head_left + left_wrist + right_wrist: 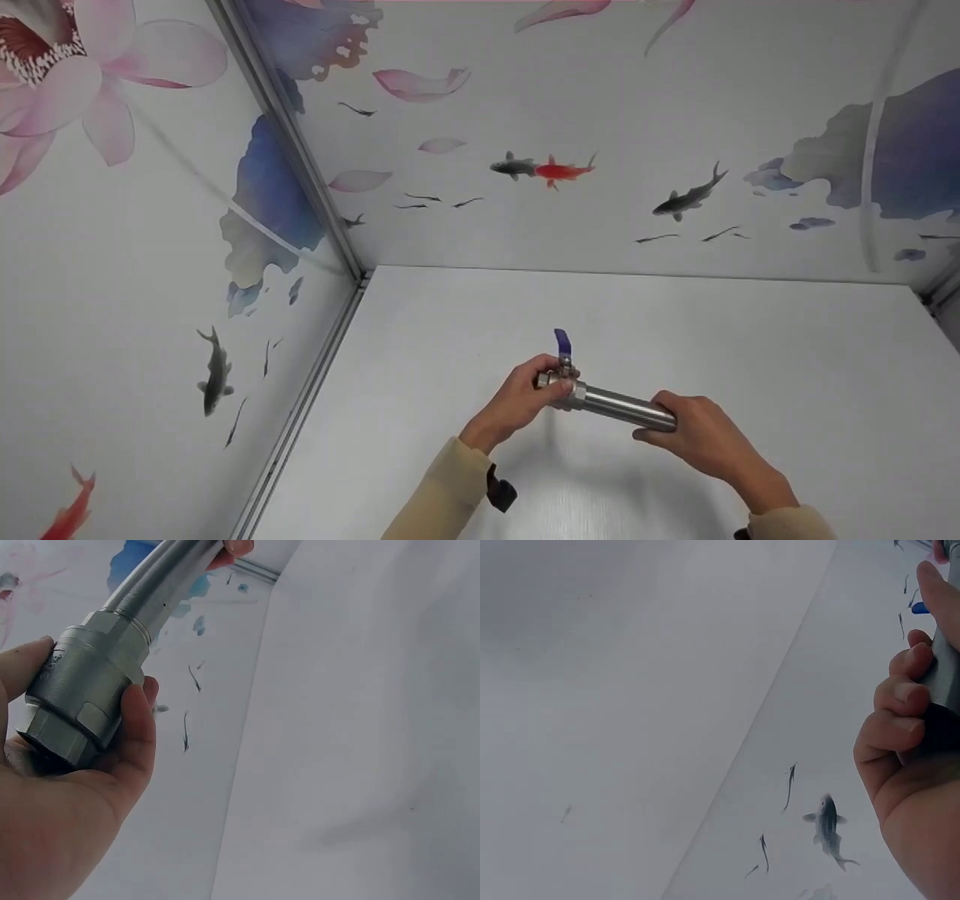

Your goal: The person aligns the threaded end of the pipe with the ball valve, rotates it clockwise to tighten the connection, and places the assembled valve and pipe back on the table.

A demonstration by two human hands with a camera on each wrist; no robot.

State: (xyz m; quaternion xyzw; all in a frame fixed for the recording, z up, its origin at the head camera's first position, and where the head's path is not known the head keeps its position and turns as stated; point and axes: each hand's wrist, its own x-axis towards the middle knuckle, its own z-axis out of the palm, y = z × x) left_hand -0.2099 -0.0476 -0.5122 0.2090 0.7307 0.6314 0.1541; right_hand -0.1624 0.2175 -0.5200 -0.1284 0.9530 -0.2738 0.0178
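My left hand (523,394) grips a metal ball valve (86,682) around its body, thumb and fingers on opposite sides. The valve's blue lever handle (562,342) stands up above the fingers in the head view. A shiny steel pipe (626,407) is joined to the valve and runs to the right, sloping slightly down. Around the pipe's far end curls my right hand (701,435), with the fingers wrapped about it in the right wrist view. Part of the valve body is hidden behind the left fingers. Both hands hold the assembly over the white table.
The white tabletop (420,337) spreads below the hands, with their shadows on it. White panels printed with fish, petals and blue leaves rise at the left and back (480,240). A metal frame strip (289,420) runs along the left edge. A black wrist device (501,491) sits at the left sleeve.
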